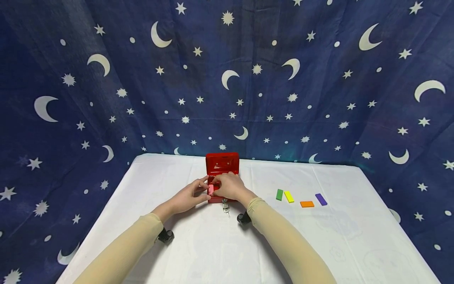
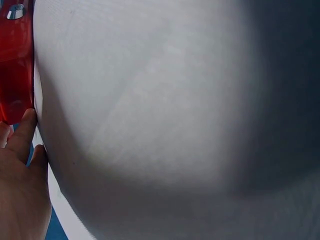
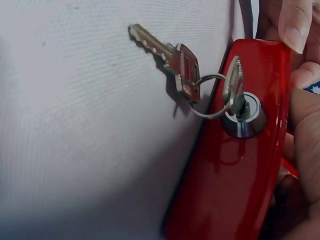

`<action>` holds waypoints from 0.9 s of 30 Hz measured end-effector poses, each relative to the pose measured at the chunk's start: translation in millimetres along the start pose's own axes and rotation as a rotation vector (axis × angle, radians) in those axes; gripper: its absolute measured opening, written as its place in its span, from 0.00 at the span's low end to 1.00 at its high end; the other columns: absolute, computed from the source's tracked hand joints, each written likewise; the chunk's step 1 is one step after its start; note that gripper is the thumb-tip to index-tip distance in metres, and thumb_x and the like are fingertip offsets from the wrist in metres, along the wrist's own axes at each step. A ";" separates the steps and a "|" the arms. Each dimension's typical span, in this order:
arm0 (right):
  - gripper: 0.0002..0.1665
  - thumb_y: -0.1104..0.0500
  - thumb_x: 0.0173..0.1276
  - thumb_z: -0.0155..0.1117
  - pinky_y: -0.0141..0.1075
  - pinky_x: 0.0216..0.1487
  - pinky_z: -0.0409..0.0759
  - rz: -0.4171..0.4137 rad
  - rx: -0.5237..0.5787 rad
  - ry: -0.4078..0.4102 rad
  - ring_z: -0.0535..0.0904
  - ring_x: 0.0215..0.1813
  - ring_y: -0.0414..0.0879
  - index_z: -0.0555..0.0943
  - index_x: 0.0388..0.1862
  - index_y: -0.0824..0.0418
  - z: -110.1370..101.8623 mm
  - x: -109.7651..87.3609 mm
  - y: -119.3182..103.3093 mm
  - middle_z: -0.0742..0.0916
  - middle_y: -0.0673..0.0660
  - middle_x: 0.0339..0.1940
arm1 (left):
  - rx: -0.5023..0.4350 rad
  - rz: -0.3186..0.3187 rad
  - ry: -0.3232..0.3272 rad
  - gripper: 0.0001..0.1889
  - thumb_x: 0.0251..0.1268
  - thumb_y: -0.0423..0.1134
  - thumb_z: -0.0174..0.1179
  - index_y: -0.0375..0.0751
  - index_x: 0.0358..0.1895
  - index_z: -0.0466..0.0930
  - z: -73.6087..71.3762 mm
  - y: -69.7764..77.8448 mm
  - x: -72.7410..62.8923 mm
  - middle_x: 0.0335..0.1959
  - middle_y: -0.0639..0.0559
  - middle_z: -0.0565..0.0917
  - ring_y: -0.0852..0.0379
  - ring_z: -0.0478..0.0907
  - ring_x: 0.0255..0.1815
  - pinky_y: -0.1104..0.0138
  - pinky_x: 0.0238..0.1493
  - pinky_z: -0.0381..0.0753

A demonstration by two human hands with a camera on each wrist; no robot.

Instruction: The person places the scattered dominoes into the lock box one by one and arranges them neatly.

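A red cash box (image 1: 217, 200) stands on the table with its lid (image 1: 222, 162) raised. Inside its left end is a pink block (image 1: 211, 189). My right hand (image 1: 229, 186) reaches down into the box from the right, its thumb and fingertips pinching at the pink block; part of that grip is hidden. At the box's left side, my left hand (image 1: 189, 196) has its fingers spread, with fingertips at the side wall and the thumb by the front left corner. A key (image 3: 234, 85) sits in the front lock (image 3: 245, 121), and a second key (image 3: 185, 70) hangs from its ring.
To the right of the box lie a green block (image 1: 279, 195), a yellow block (image 1: 289, 197), an orange block (image 1: 307, 204) and a purple block (image 1: 321, 199). A white cloth (image 1: 227, 252) covers the table. Behind it hangs a dark blue curtain (image 1: 209, 31) with moons and stars.
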State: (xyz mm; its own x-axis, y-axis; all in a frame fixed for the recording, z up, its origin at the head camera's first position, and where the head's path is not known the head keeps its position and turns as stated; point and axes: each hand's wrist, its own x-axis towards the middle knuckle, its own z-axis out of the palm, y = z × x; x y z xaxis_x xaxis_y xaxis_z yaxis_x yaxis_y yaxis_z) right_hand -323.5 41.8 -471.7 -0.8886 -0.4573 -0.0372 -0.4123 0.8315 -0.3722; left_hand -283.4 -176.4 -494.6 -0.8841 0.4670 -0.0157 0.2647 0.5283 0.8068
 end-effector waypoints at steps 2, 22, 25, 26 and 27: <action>0.26 0.46 0.58 0.77 0.48 0.60 0.73 -0.006 0.004 0.007 0.76 0.50 0.46 0.87 0.56 0.48 -1.1 -0.9 1.7 0.89 0.46 0.49 | 0.001 -0.005 0.000 0.20 0.70 0.52 0.67 0.48 0.57 0.73 0.2 0.1 0.0 0.82 0.60 0.55 0.50 0.64 0.77 0.46 0.77 0.56; 0.31 0.47 0.60 0.78 0.38 0.37 0.75 -0.008 0.124 0.134 0.72 0.39 0.44 0.83 0.62 0.50 -45.5 -37.4 29.2 0.80 0.47 0.29 | 0.000 -0.023 0.003 0.20 0.69 0.53 0.67 0.50 0.56 0.74 -1.4 1.7 -0.1 0.82 0.60 0.56 0.49 0.66 0.76 0.45 0.77 0.57; 0.31 0.48 0.60 0.78 0.39 0.38 0.75 0.004 0.145 0.150 0.72 0.41 0.45 0.83 0.62 0.51 -52.5 -46.8 37.3 0.80 0.47 0.31 | 0.001 -0.029 0.002 0.20 0.69 0.54 0.67 0.51 0.56 0.74 -1.1 1.4 -0.2 0.82 0.61 0.55 0.50 0.65 0.76 0.45 0.77 0.57; 0.31 0.48 0.60 0.78 0.39 0.38 0.75 0.006 0.149 0.157 0.72 0.41 0.45 0.83 0.62 0.51 -54.3 -49.9 40.5 0.80 0.47 0.32 | 0.003 -0.030 0.000 0.21 0.69 0.54 0.66 0.51 0.56 0.74 -1.0 1.2 -0.4 0.82 0.61 0.55 0.51 0.65 0.77 0.45 0.77 0.56; 0.31 0.47 0.60 0.78 0.39 0.38 0.75 0.008 0.149 0.161 0.72 0.41 0.45 0.83 0.62 0.51 -55.6 -52.9 43.9 0.80 0.46 0.32 | 0.003 -0.030 -0.001 0.21 0.69 0.55 0.66 0.51 0.57 0.74 -0.8 1.0 -0.7 0.82 0.62 0.55 0.51 0.64 0.77 0.44 0.77 0.56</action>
State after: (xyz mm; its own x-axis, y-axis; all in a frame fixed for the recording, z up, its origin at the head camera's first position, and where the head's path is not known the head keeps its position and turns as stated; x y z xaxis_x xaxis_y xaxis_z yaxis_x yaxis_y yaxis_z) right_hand -305.7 120.0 -434.6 -0.9173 -0.3844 0.1035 -0.3814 0.7738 -0.5058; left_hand -282.8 -176.8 -493.3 -0.8915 0.4513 -0.0404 0.2392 0.5443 0.8041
